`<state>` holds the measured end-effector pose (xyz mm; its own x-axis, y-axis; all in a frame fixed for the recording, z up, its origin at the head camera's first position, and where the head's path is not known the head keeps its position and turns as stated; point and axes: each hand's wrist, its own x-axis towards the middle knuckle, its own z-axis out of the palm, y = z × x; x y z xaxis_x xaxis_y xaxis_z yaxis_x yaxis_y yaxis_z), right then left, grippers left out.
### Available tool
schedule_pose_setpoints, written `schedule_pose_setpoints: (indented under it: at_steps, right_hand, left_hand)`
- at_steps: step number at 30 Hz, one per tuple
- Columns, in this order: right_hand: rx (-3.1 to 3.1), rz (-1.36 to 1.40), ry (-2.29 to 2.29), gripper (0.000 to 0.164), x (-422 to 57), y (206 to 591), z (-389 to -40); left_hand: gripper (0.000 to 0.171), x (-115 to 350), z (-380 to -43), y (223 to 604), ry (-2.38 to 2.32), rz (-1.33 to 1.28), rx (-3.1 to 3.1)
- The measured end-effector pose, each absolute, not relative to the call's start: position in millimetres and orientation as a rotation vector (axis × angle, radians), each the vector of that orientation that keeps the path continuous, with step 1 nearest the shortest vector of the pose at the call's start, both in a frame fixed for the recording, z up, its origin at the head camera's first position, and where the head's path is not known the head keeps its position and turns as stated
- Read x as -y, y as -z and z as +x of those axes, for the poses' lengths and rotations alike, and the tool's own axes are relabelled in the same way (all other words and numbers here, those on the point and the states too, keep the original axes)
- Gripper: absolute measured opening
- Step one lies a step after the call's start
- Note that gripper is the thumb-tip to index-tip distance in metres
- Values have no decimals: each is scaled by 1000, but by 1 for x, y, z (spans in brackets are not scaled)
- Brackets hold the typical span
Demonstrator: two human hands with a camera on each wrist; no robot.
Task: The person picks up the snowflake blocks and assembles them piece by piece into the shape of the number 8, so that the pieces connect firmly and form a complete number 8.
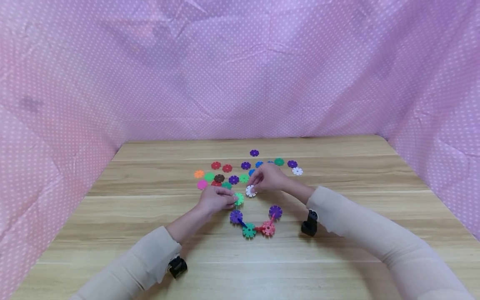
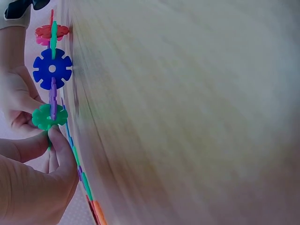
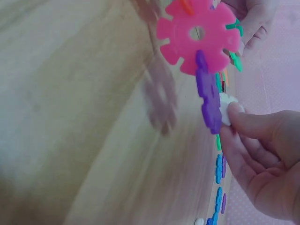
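Thumb and fingertips of my left hand point(image 1: 216, 199) pinch a light green notched disc point(image 1: 239, 198) at the left end of a curved chain of interlocking discs. From there the chain runs through a purple disc point(image 1: 236, 216), a blue disc point(image 2: 52, 69), a green disc point(image 1: 249, 230), a red one point(image 2: 51, 31) and a pink one point(image 1: 268, 228). Another purple disc point(image 1: 275, 212) forms its right end. Across from the left hand, my right hand point(image 1: 268, 177) pinches a loose white notched disc point(image 1: 251, 191) by its edge.
Loose discs lie scattered behind the hands, among them orange point(image 1: 199, 174), brown point(image 1: 219, 178), red point(image 1: 227, 168) and purple point(image 1: 254, 153) ones. A white disc point(image 1: 297, 171) lies at their right end. Pink dotted cloth point(image 1: 240, 75) hangs behind the wooden table point(image 1: 337, 266).
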<state>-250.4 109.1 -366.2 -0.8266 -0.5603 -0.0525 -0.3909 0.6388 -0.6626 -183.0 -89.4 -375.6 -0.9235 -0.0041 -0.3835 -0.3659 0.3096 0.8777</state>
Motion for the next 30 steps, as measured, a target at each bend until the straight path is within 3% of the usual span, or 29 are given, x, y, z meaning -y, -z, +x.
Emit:
schedule_pose_setpoints:
  at_steps: [30]
  right_hand:
    - [-2488, -989, 1267, 5, -102, 372, -240]
  left_hand:
    - [18, 87, -182, 370, -1642, -405, -2280]
